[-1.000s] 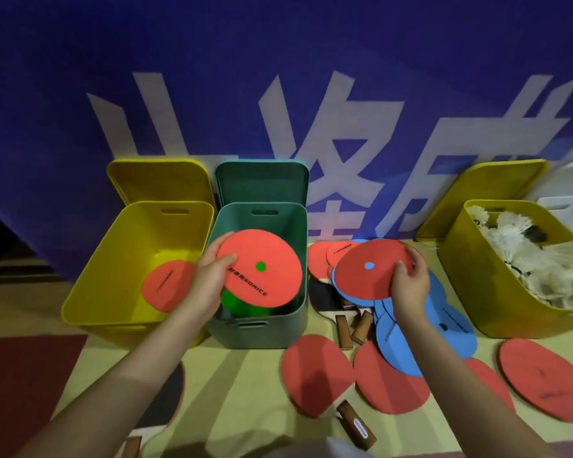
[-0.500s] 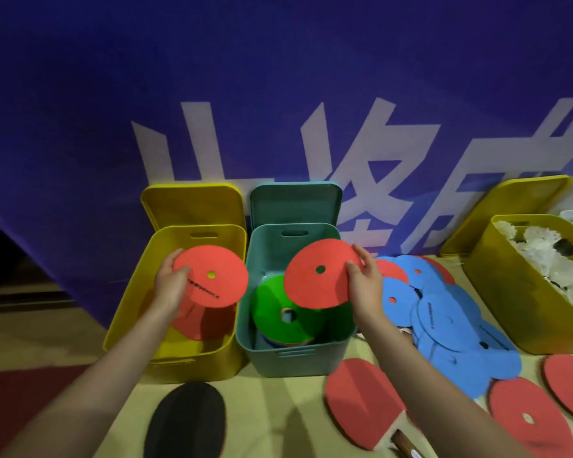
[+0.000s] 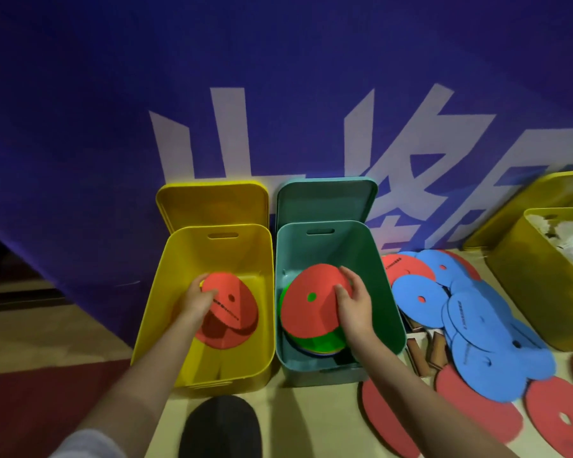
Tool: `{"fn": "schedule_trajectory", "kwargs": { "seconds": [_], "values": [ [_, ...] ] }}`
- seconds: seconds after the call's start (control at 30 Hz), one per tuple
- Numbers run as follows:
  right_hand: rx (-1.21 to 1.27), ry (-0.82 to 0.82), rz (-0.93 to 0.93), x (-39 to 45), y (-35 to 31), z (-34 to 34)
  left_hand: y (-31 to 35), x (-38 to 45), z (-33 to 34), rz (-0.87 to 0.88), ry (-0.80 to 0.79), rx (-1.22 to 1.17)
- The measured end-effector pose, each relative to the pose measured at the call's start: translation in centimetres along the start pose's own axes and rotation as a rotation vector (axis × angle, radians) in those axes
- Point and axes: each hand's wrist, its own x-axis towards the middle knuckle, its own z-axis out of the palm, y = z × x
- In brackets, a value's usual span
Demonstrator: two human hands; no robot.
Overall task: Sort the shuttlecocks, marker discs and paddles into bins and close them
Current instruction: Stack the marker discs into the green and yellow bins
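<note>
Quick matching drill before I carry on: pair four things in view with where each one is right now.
Things:
1. left hand
2. right hand
3. blue discs
4. black paddle

Places:
A. piled on the floor right of the green bin
B. on the floor in front of the yellow bin
C. in the green bin, on a red disc
D. in the yellow bin, on a red disc

Pairs: 1-D, 2-C, 3-A, 4-B

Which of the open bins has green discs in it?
The teal bin, middle of the three: green discs show under the red one. The yellow bin beside it holds only red.
</note>
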Motion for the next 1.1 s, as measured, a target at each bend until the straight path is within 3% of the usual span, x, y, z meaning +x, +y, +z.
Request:
{"fn": "schedule_trajectory", "kwargs": {
  "seconds": [0.13, 0.27, 0.4, 0.53, 0.63, 0.8, 1.1],
  "values": [
    [-0.015, 0.031, 0.043, 0.0, 0.9, 0.1, -1.6, 0.6, 0.4, -0.033, -0.032, 0.253],
    [-0.009, 0.053, 0.049, 0.0, 0.8, 0.1, -0.1, -0.3, -0.6, -0.023, 0.066, 0.697],
    [0.104, 0.082, 0.074, 0.4, -1.0, 0.9, 3.6, -2.4, -1.8, 0.349, 0.043, 0.641],
    [0.152, 0.047, -0.013, 1.1, -3.8, 3.5, 5.4, -4.9, -5.3, 0.693, 0.244, 0.722],
    [0.146, -0.03, -0.064, 1.2, -5.4, 6.1, 4.6, -5.3, -7.7, 0.56, 0.274, 0.757],
    [0.002, -0.107, -0.25, 2.5, -8.5, 8.2, 2.1, -5.2, -9.9, 0.413, 0.06, 0.575],
    [-0.137, -0.331, -0.403, 2.1, -10.1, 13.8, 1.4, -5.3, -9.9, 0.394, 0.187, 0.402]
  ]
}}
